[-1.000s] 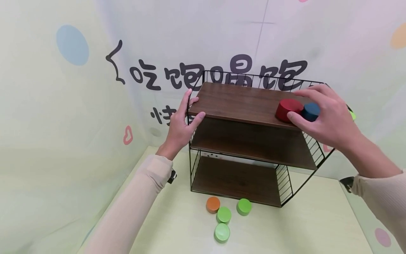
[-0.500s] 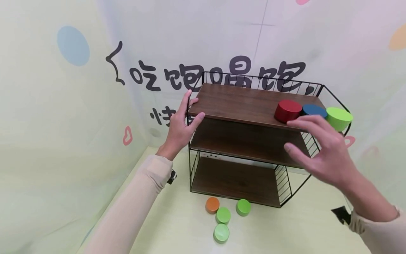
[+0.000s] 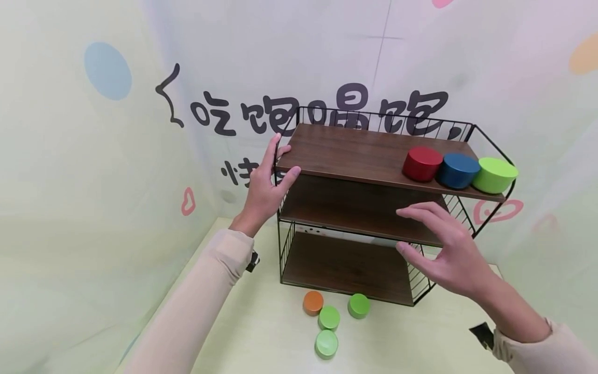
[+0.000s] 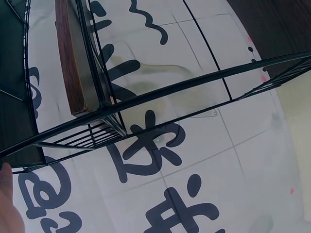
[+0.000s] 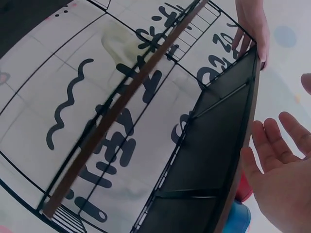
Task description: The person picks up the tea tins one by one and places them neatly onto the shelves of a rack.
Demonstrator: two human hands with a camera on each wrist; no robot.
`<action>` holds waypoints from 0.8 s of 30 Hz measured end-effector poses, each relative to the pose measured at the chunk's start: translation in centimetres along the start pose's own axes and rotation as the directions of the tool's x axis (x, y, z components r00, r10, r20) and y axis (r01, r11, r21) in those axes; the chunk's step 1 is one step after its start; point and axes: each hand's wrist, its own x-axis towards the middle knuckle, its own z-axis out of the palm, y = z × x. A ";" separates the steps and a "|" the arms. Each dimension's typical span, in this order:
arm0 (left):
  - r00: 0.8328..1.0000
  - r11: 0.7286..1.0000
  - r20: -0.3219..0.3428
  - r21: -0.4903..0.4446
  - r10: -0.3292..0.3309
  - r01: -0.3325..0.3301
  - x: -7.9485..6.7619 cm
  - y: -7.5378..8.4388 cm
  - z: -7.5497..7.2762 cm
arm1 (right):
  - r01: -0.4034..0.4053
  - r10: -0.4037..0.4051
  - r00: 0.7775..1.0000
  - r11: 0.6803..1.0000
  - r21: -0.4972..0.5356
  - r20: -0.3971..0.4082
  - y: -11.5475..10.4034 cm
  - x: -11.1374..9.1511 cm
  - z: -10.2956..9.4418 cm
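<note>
A three-tier shelf rack (image 3: 345,150) with dark wood boards and a black wire frame stands in front of me. My left hand (image 3: 265,189) holds its upper left corner, thumb at the front edge of the top board and fingers around the side wire. My right hand (image 3: 446,249) hovers in front of the middle tier, fingers spread and relaxed, holding nothing. Along the right end of the top board sit a red round block (image 3: 422,164), a blue one (image 3: 458,170) and a bright green one (image 3: 495,175) in a row. In the right wrist view the right palm (image 5: 286,184) faces the top board's edge.
On the pale table (image 3: 261,332) before the rack lie an orange round block (image 3: 313,303), two green ones (image 3: 329,317) (image 3: 358,306) and a light green one (image 3: 326,344). A printed cloth backdrop (image 3: 224,52) hangs behind and at the sides.
My right hand has drawn back from the red and blue blocks and moved down and left, uncovering the three blocks on top. The left hand has kept its place on the rack.
</note>
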 end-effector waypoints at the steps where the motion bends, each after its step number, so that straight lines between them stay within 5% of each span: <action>1: 1.000 1.000 0.000 0.000 0.001 -0.001 0.0 0.0 0.0 | 0.002 -0.002 1.000 1.000 0.003 0.002 0.1 -0.1 0.2; 24: 1.000 1.000 -0.015 0.000 0.025 -0.025 0.0 -0.1 0.1 | -0.102 0.097 0.990 0.994 0.044 0.105 3.3 -4.8 6.7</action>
